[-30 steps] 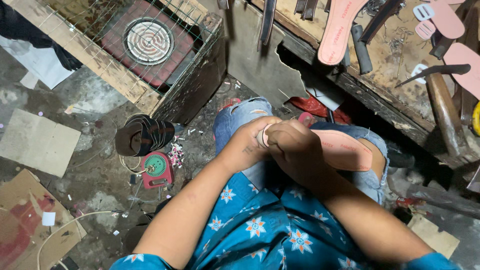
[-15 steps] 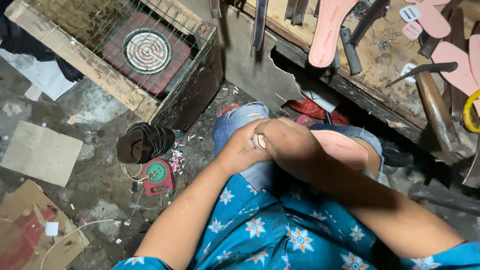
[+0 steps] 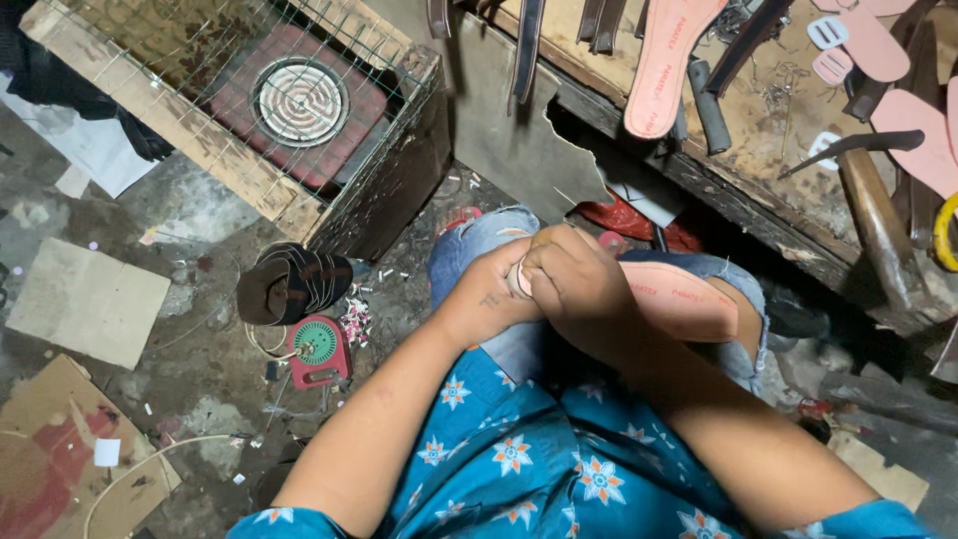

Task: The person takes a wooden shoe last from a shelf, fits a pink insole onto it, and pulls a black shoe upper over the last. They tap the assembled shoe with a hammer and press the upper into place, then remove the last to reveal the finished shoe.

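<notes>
A pink shoe insole is being held over the lap, lying across the jeans-clad knees, with its far end pointing to the right. The near end is being pinched by the left hand, whose grip is pressed together around the insole's edge. The right hand is being closed over the same end, its fingers curled tight against the left hand, so the two are touching. On the wooden desk above, another pink insole is being kept, with a hammer lying well to its right. On the floor to the left, a round electric heater coil is being kept inside a wire-topped wooden box, with a dark sandal and a small red fan lying near it.
</notes>
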Available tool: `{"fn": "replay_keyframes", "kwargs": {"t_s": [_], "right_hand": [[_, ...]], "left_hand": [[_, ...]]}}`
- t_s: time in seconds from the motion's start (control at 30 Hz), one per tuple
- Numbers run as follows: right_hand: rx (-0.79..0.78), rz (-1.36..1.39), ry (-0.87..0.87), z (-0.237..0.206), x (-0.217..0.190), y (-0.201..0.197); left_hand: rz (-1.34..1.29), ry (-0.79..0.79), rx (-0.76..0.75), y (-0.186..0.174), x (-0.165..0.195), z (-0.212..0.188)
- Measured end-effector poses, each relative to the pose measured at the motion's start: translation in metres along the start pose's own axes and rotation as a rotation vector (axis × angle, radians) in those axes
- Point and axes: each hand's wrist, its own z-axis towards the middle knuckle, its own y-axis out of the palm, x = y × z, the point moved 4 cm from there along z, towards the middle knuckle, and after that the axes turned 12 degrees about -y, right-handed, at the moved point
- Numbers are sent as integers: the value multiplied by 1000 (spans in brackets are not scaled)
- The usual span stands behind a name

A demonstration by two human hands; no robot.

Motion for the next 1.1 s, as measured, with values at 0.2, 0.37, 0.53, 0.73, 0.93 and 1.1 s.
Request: {"fn": "replay_keyframes", "kwargs": {"t_s": [0.2, 0.37, 0.53, 0.73, 0.93, 1.1], "right_hand": [[-67, -77, -31, 3, -4, 1], [-213, -142, -9, -2, 4, 8], [-122, -37, 32, -4, 13, 6], [94, 126, 289, -37, 34, -33], [-27, -856, 663, -148, 79, -148], [-206, -957, 929, -235, 127, -180]], "left_hand": [[40, 36, -19, -4, -3, 2], [21, 22, -33, -4, -9, 4], [63, 22, -3, -2, -5, 5], [128, 62, 7, -3, 0, 4], [88, 68, -17, -9, -5, 7], [61, 39, -37, -9, -5, 11]]}}
